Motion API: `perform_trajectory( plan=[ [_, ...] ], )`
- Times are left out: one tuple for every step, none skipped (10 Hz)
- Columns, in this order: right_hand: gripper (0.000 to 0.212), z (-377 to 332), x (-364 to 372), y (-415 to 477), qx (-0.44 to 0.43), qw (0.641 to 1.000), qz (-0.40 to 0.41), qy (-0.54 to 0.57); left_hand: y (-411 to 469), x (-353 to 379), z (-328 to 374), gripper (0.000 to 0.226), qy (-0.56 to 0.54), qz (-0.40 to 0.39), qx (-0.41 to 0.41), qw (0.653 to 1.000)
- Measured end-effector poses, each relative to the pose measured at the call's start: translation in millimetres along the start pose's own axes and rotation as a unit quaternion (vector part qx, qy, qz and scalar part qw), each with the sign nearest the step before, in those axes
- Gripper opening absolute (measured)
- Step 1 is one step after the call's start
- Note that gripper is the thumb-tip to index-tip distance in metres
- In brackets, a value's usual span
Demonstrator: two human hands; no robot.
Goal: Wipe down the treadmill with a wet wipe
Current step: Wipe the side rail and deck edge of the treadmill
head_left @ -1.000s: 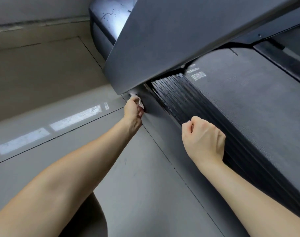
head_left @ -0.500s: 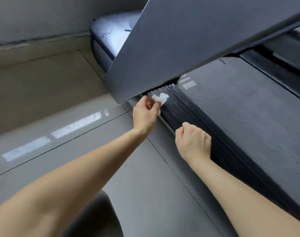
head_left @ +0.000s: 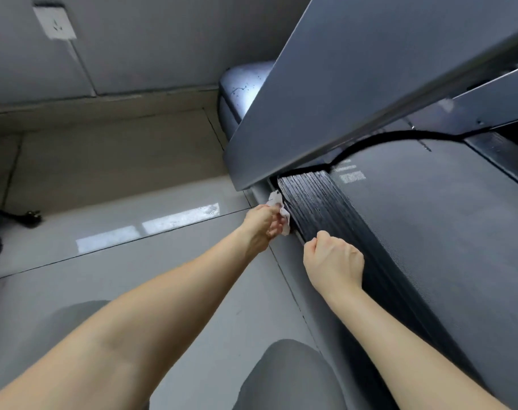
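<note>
Our left hand (head_left: 263,224) pinches the wet wipe (head_left: 280,213) against the ribbed side rail (head_left: 325,214), which runs lengthwise back past our empty right fist (head_left: 334,261).

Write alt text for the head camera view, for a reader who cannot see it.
A person's left hand presses a white wet wipe against the ribbed black side rail of a treadmill, under its slanted grey upright. The right hand is a closed fist resting by the rail's edge.
</note>
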State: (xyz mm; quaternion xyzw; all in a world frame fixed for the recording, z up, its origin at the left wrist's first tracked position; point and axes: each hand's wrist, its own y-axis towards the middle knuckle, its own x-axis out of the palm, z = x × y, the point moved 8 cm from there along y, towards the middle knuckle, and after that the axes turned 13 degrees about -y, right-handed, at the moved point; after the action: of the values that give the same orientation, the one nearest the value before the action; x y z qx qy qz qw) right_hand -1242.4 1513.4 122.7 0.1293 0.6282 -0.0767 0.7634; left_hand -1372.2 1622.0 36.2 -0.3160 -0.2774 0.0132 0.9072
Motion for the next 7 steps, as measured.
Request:
perform_trajectory(
  plan=[
    [0.024,-16.3,-12.6,10.5,-0.051,0.991,-0.017,0.125,-7.7,-11.0,7.9,0.013,0.097,-0.02,-0.026,0.995],
    [0.026,-48.6,-5.8,32.1,0.043,0.91,-0.088,0.403,-12.4,-16.8,45.3,0.014,0.34,-0.053,-0.036,0.938],
    [0.028,-105.6,30.3,35.0,0.193,0.71,-0.267,0.623,-12.5,-32.4,81.1,0.011,0.498,-0.073,-0.05,0.863],
    [0.017,-155.9,60.7,44.9,0.268,0.51,-0.346,0.741,4.3,-49.6,102.0,0.014,0.537,-0.096,-0.025,0.838],
    [0.012,-179.9,102.5,70.6,0.305,0.46,-0.328,0.767,33.7,-72.1,109.8,0.012,0.534,-0.072,0.021,0.842],
    [0.009,-185.3,148.8,94.8,0.339,0.485,-0.284,0.755,59.5,-86.2,120.5,0.008,0.535,-0.035,0.042,0.843],
    [0.022,-196.5,186.7,110.7,0.343,0.463,-0.265,0.773,74.3,-82.4,144.5,0.018,0.509,-0.014,0.075,0.857]
  ],
)
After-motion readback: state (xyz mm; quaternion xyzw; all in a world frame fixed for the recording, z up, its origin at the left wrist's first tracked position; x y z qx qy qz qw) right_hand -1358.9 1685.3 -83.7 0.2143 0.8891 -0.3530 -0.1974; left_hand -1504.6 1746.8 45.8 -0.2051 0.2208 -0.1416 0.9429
